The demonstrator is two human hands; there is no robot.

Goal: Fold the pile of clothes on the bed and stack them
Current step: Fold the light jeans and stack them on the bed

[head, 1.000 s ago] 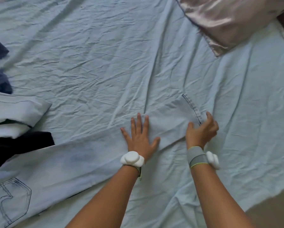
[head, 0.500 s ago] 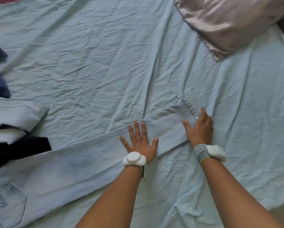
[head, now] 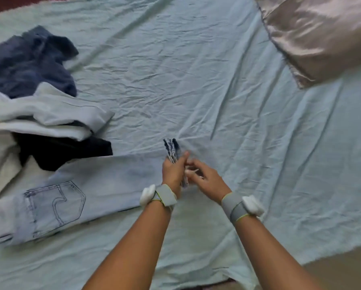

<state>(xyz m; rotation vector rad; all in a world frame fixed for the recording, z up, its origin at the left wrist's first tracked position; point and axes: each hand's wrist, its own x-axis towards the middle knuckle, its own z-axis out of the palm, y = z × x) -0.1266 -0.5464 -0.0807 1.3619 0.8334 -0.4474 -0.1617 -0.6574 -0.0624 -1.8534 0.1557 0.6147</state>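
Both forearms are bare, with no sleeves in view. Each wrist carries a grey fabric band (head: 165, 195) edged with a thin yellow-green line. A rounded white plastic pod (head: 147, 194) sits on the left band's outer side; a matching white pod (head: 253, 204) sits on the right band (head: 234, 207). No rings show on the hands.

I am seeing both hands blurring where they meet: the left hand (head: 174, 171) is covering most of the jeans hem (head: 172, 150), and the right hand (head: 204, 180) fingertips are smearing. The clothes pile (head: 29, 105) is running off the left edge, the pillow (head: 321, 34) off the far right.
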